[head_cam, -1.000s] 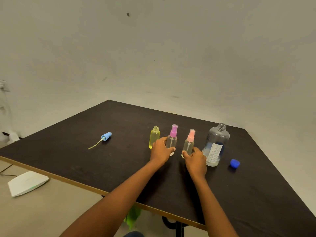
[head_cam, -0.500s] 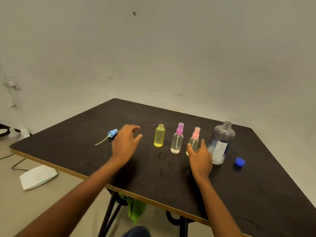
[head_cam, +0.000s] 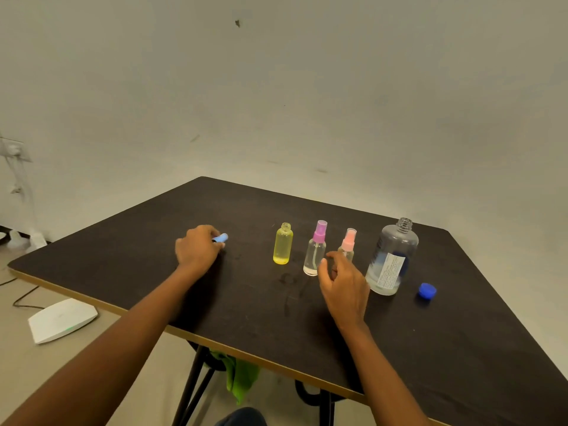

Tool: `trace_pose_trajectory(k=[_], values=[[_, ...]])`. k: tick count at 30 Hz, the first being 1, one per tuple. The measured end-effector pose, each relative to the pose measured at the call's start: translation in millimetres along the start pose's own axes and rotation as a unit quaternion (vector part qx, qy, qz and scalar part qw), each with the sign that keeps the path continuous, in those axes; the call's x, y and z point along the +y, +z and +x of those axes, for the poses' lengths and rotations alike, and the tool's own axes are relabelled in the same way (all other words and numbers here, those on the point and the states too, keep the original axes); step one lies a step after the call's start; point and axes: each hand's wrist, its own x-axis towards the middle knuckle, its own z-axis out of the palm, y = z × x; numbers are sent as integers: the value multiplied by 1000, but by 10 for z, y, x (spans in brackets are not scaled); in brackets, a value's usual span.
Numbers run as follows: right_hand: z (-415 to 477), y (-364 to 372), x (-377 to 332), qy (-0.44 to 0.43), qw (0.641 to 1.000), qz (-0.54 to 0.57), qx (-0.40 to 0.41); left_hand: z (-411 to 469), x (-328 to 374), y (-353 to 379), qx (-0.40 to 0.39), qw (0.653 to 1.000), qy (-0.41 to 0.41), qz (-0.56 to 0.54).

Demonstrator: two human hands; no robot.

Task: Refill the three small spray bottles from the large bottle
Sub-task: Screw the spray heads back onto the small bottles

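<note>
Three small bottles stand in a row on the dark table point(head_cam: 461, 348): a yellow bottle point(head_cam: 282, 249) with no top, a clear bottle with a purple spray top point(head_cam: 316, 250), and a clear bottle with a pink spray top point(head_cam: 348, 245). To their right stands the large clear bottle point(head_cam: 392, 259), uncapped and holding a little liquid. Its blue cap point(head_cam: 427, 290) lies beside it. My left hand point(head_cam: 198, 249) grips the light blue spray top point(head_cam: 221, 238) left of the yellow bottle. My right hand point(head_cam: 344, 285) hovers with loosely curled fingers just in front of the pink-topped bottle, holding nothing.
A white flat device point(head_cam: 61, 319) with a cable lies on the floor at the left. A green cloth point(head_cam: 239, 376) hangs under the table's front edge. The pale wall point(head_cam: 307, 103) runs close behind the table.
My left hand has left the purple-topped bottle, travelled left and closed on the light blue spray top. My right hand has let go of the pink-topped bottle and lifted slightly.
</note>
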Motion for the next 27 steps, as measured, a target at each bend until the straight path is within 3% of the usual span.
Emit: trace_pose_trajectory(k=[3,6,11,16,22,24,27], values=[[-16,19,-45,0,999,40,-32,-272,292,3,-1,990,37,-136],[-18,20,-126,84,975,177,-101,-663,595,54,-20,968,106,-228],[42,-115,-302,239,858,424,-167,-991,827,228,-55,951,175,-250],[68,-143,-314,288,816,471,-170,-1024,846,301,-29,955,195,-224],[108,-141,-277,297,833,453,-114,-816,736,252,-53,948,302,-88],[113,-123,-246,299,842,438,-95,-664,663,201,-56,945,282,-155],[107,-90,-221,288,861,409,-97,-399,577,269,-60,941,180,-280]])
